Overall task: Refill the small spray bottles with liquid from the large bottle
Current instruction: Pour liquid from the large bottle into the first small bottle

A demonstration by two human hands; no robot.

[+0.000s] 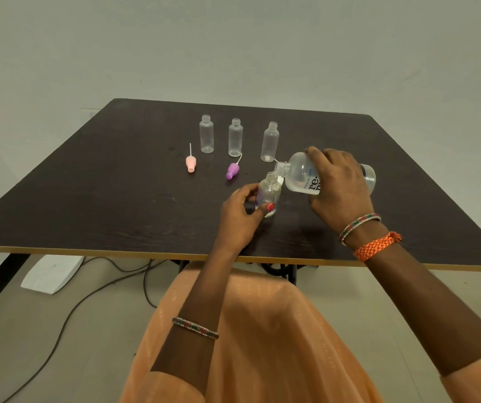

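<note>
My right hand [339, 184] grips the large clear bottle [300, 175], tipped on its side with its open neck over the mouth of a small clear bottle [269, 191]. My left hand [242, 216] holds that small bottle upright on the dark table [102, 184], thumb across its front. Three more small clear bottles stand uncapped in a row behind: left [206, 137], middle [235, 137], right [269, 141]. A pink spray cap [190, 164] and a purple spray cap [232, 171] lie in front of them.
The table's near edge [117, 253] runs just before my lap. Under it lie black cables [111, 269] and a white block [50, 273] on the floor. A plain wall stands behind the table.
</note>
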